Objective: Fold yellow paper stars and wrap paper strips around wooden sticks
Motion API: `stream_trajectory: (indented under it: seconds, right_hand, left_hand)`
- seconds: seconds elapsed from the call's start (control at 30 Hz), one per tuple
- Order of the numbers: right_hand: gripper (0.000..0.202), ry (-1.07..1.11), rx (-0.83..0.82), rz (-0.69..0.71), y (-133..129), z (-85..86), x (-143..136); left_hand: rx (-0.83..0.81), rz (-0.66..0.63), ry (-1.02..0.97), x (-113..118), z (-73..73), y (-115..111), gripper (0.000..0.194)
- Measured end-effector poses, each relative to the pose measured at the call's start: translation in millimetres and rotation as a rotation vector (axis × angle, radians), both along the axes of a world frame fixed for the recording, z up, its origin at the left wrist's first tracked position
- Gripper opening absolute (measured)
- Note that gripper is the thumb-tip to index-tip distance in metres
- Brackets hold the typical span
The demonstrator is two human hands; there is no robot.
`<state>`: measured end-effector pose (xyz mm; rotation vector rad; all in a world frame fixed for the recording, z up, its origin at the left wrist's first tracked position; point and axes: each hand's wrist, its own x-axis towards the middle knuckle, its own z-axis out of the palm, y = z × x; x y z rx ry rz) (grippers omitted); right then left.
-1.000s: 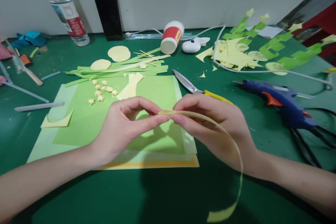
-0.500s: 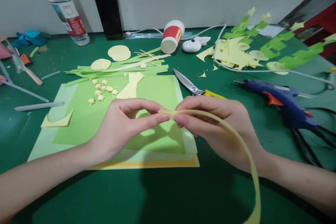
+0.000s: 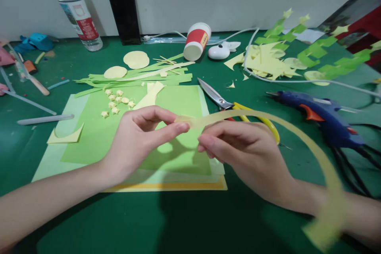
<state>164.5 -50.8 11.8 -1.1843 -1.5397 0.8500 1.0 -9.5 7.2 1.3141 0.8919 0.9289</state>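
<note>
Between thumb and forefinger, my left hand (image 3: 143, 141) pinches the folded end of a long pale yellow paper strip (image 3: 293, 129). The strip arches over my right hand (image 3: 241, 151) and hangs down past the right wrist, its loose end blurred. Just below the strip, the right thumb and fingertips are pressed together, and nothing shows between them. Under both hands are stacked sheets of green paper (image 3: 178, 101). Several small folded paper stars (image 3: 112, 105) lie on the sheets behind my left hand, beside short pale yellow strips (image 3: 150, 96).
Scissors (image 3: 216, 94) with yellow handles lie behind my right hand. A blue glue gun (image 3: 321, 115) is at the right. Green strips (image 3: 98, 81), a tipped paper cup (image 3: 196, 41), a bottle (image 3: 80, 20), a phone (image 3: 122, 6) and yellow scraps (image 3: 268, 61) are farther back.
My right hand has let go of the strip near its folded end and moved slightly down. The strip has swung up and to the right, uncovering more of the scissors' handles.
</note>
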Motion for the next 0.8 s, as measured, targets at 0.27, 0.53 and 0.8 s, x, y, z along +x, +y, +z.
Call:
stream_trajectory:
  seconds: [0.27, 0.53, 0.8]
  right_hand:
    - [0.009, -0.133, 0.275, -0.19, -8.1, -4.4, 0.0]
    - [0.003, -0.109, 0.169, -0.206, -6.9, -7.8, 0.1]
    - [0.007, -0.06, 0.158, -0.115, -4.2, -4.3, -0.6]
  left_hand:
    - [0.076, -0.011, 0.019, 2.7, 1.2, -2.4, 0.007]
    - [0.224, -0.024, 0.02, 4.1, 0.9, -2.8, 0.011]
    - [0.247, -0.087, 0.05, 4.5, 3.4, -4.5, 0.009]
